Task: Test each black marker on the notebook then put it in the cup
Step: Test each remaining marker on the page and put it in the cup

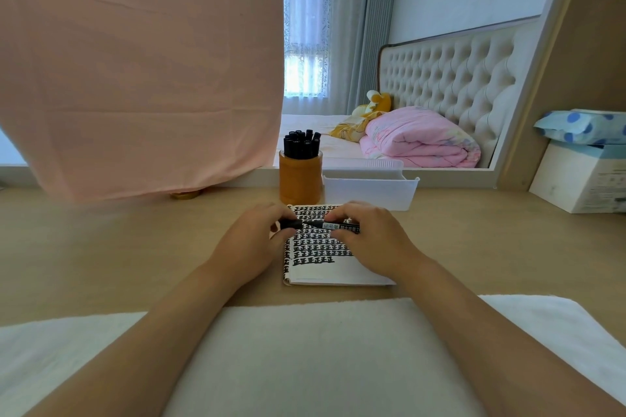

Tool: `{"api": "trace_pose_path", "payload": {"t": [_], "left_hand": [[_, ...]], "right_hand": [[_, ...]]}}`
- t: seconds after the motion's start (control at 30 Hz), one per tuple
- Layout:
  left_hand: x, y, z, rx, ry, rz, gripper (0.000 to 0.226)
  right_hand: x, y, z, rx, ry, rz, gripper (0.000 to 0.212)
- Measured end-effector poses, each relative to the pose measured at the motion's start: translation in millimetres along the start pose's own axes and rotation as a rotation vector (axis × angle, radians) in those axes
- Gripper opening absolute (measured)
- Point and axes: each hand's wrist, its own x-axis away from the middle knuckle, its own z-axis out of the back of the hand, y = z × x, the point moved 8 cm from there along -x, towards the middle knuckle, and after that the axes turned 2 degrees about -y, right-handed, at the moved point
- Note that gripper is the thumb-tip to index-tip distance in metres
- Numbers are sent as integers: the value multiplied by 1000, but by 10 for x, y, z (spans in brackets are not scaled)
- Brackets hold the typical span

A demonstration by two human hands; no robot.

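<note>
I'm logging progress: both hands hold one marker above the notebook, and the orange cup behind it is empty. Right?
Not quite. The head view shows the orange cup holds many black markers. The rest stands: left hand and right hand hold one marker above the notebook.

Setting: a home bedroom, as we log it. Bed point(318, 135) with a white sheet; cream button-tufted headboard point(450, 78); folded pink quilt point(420, 139) on the bed; yellow plush toy point(377, 103) beside the quilt. Window point(306, 27) with a lace curtain, grey drapes point(372, 27) alongside. We note a light wooden surface point(101, 247) in front, a pink cloth point(135, 61) hanging above it, and a tissue pack point(582, 127) at the right.
</note>
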Motion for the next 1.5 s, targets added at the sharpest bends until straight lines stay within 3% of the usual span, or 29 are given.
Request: {"api": "trace_pose_path", "payload": {"t": [0.67, 0.8, 1.13, 1.37, 1.5], "left_hand": [[20, 218, -12, 72, -92, -127, 17], [-2, 285, 65, 47, -36, -180, 17], [1, 351, -45, -95, -84, -256, 20], [-261, 304, 90, -33, 15, -158, 27], [-633, 166, 216, 4, 92, -89, 33]], "right_hand": [[19, -233, -119, 157, -79, 182, 24], [-28, -213, -123, 54, -103, 99, 21], [-15, -15, -289, -188, -286, -44, 17], [-191, 94, -133, -345, -230, -124, 23], [-471, 183, 126, -463, -92, -198, 22]]}}
